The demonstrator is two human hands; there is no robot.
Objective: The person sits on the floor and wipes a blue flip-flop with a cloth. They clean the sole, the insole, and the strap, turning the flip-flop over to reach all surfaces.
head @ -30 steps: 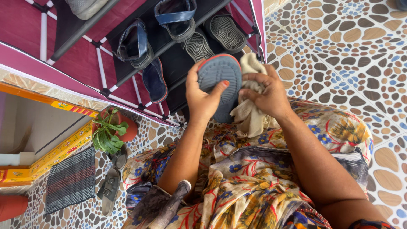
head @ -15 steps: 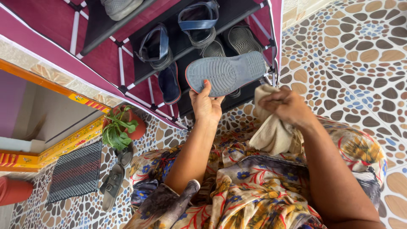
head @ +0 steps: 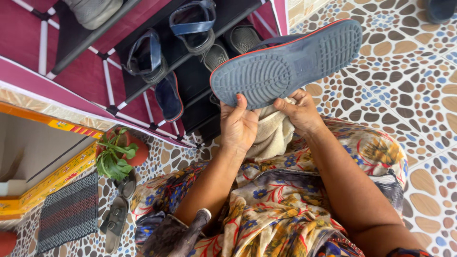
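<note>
At the far left of the patterned tile floor (head: 419, 95) lies a dark ribbed mat (head: 69, 214), and just beside it a pair of grey sandals (head: 116, 214) rests next to a potted green plant (head: 114, 154) in a reddish pot. Above these stands a maroon shoe rack (head: 85, 71) with white tubes and black shelves. On its shelves sit a grey shoe (head: 93, 8) at the top, a blue strapped sandal (head: 147, 54), a second blue strapped sandal (head: 193, 24) further right, and a dark slipper with a red edge (head: 167, 97) standing on its side on the lower shelf. Ribbed soles of two more sandals show at the right end of the rack.

The left hand (head: 238, 124) is raised in front of the rack's lower right corner, its grip clamped on the heel end of a blue-grey slipper (head: 285, 64), the thumb pressed against the sole. The slipper is held in the air, sole toward the camera, running from the heel at the left up to the toe at the upper right, with a thin red line around its rim. It touches neither rack nor floor.

Just right of that, the right hand (head: 300, 112) has its grip closed on a beige cloth (head: 271, 135), its fingers touching the underside edge of the slipper. The cloth hangs bunched between the two hands, down onto the lap, which is covered by a floral dress (head: 285, 204) in yellow, blue and red.
</note>
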